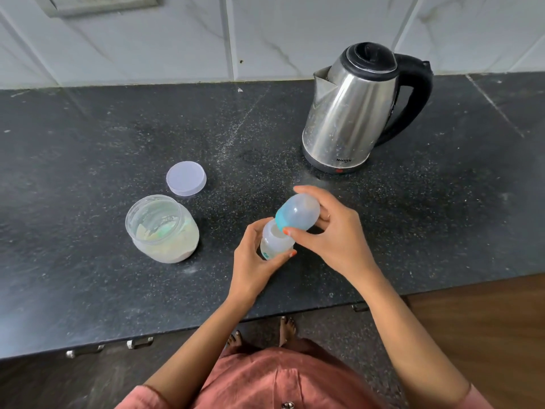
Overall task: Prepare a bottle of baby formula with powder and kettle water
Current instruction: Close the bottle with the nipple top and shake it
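While the left hand (253, 255) wraps round the bottle (274, 242), held roughly upright, the right hand (333, 234) grips the blue-ringed cap (298, 212), tipped just above the bottle's open mouth. Open powder jar (162, 228) sits left of the left hand, its lid (186, 178) just behind it. Kettle's (354, 113) further back, beyond the right hand, handle on that side, so that 1's nearer for pouring imo.

The left hand (254, 261) hides the lower body of the bottle (275, 240).
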Motion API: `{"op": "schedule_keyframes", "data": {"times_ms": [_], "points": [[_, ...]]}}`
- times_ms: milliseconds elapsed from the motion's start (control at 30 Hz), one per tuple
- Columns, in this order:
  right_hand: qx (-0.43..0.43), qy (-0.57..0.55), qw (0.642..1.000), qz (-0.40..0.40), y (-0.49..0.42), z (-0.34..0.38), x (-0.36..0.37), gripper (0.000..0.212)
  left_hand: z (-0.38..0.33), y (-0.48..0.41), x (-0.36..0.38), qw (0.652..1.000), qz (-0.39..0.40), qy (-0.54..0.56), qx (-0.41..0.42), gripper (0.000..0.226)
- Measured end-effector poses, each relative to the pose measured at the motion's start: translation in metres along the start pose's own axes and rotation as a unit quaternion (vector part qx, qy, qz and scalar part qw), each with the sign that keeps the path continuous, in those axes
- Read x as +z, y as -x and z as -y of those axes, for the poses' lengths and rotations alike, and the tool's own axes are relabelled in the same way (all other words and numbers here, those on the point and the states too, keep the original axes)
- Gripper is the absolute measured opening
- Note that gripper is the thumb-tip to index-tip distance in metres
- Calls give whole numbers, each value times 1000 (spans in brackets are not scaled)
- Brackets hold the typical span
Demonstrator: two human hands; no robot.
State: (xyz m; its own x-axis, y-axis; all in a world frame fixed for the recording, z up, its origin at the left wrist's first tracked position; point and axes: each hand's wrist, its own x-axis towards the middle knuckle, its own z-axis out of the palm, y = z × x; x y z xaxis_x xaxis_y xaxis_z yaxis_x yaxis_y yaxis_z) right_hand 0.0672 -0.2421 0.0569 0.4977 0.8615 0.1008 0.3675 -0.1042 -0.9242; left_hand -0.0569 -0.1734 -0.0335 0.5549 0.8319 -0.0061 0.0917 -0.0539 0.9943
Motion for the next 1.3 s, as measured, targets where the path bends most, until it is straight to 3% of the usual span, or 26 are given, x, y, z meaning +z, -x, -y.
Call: {"op": "schedule_keyframes", "data": {"times_ms": [567,800,1000,1300], "points": [[3,176,983,43,7,3,22,64,5,0,-1,999,6,-26,34,50],[8,258,966,-19,14,7,35,65,4,-1,-2,999,4,-38,38,54],[44,124,990,51,9,-2,27,87,4,-2,-1,999,10,-36,33,53],[9,125,992,27,9,-8,24,72,4,-1,-2,999,13,-25,36,49]]}}
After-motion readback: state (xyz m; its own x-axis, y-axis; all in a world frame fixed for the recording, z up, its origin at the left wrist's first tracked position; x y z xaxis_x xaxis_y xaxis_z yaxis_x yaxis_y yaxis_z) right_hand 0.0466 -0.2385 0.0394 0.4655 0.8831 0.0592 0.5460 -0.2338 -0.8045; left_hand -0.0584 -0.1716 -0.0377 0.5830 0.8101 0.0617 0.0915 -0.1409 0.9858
